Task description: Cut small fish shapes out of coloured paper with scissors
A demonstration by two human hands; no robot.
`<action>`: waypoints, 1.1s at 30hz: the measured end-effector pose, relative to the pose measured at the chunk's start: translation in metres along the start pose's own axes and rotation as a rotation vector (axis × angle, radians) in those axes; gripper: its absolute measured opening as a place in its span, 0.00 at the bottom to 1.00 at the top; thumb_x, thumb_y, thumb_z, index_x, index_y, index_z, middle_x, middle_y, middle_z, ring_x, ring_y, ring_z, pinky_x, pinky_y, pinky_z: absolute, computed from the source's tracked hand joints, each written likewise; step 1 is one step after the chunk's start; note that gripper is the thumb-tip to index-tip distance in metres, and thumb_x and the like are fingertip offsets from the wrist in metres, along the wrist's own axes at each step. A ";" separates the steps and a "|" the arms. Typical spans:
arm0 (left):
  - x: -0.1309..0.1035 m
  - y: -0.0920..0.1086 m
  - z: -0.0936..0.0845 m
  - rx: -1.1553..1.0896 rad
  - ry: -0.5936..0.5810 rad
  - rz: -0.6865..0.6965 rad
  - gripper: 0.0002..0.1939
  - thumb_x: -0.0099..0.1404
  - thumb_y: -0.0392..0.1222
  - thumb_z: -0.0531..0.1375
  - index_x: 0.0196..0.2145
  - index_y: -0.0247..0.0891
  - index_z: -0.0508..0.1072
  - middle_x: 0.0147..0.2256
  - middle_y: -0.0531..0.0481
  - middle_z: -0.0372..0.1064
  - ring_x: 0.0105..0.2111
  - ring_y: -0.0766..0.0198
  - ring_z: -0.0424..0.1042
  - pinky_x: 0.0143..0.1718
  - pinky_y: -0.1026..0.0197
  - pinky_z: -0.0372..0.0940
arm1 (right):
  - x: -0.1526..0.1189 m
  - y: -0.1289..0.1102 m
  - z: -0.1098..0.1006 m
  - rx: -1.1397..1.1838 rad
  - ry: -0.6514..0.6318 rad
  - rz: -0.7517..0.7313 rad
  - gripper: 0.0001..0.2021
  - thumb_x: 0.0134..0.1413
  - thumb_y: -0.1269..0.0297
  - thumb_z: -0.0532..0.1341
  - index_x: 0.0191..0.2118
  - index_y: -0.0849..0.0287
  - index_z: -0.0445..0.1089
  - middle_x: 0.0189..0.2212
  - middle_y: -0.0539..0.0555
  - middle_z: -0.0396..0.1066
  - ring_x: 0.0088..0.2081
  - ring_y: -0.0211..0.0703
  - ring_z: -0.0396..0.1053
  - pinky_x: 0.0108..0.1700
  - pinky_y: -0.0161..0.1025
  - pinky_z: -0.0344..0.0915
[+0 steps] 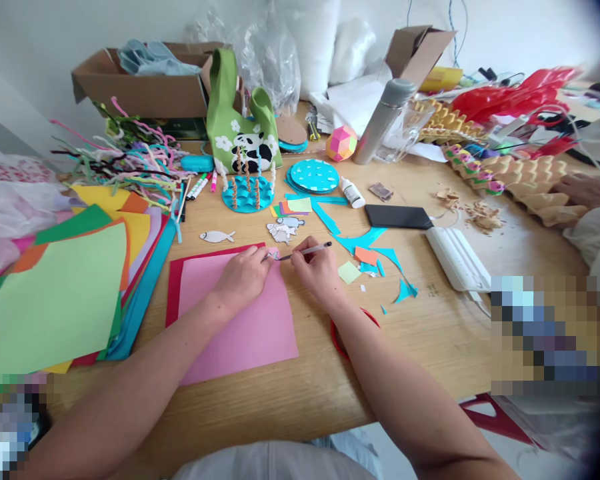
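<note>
Grey cloth [265, 460] sits nearest, below the 2 bare forearms that reach over the bench [290, 400]. Ahead of it, the left hand [243, 272] lies on a pink sheet [240, 340], its fingers pressing a small paper piece [273, 255] at the sheet's far edge. Just beside it, the right hand [317, 270] pinches a pen [313, 251], tip at that piece. Red paper [173, 290] shows under the pink sheet.

Just beyond the left hand lies 1 fish cutout [217, 237]; a small heap of fish cutouts [285, 229] lies just beyond the gap between the hands. Well beyond the left hand, an open cardboard box [140, 97] holds light blue cloth [155, 59], bunched above its rim; what lies deeper is hidden. Right of that box, a green bag [223, 100] with a panda design stands upright, contents hidden. Behind the bag are clear plastic bags [277, 70], contents unclear.

Beyond the right hand are a small white bottle [353, 193] and, farther off, a grey flask [383, 127] with its lid on; neither shows its contents. Far right of the hands, another person's hand [587, 191] is beside a bumpy tray [525, 190].
</note>
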State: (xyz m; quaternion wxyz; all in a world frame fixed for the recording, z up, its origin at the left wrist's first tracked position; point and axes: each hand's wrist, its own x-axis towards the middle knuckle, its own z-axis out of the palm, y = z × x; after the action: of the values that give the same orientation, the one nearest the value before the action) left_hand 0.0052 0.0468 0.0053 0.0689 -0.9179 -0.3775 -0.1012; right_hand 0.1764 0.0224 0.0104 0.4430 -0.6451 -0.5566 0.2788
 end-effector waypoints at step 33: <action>-0.001 0.006 -0.006 0.081 -0.025 0.067 0.13 0.69 0.31 0.48 0.43 0.33 0.72 0.34 0.45 0.69 0.35 0.57 0.68 0.35 0.57 0.62 | 0.001 0.000 -0.002 0.014 0.007 0.023 0.04 0.46 0.67 0.55 0.24 0.56 0.62 0.16 0.45 0.62 0.19 0.36 0.60 0.22 0.33 0.53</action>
State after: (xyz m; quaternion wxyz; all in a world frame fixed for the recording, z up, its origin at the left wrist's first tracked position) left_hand 0.0077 0.0410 0.0106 0.1045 -0.9276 -0.3513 -0.0721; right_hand 0.1783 0.0230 0.0114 0.4464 -0.6494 -0.5455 0.2854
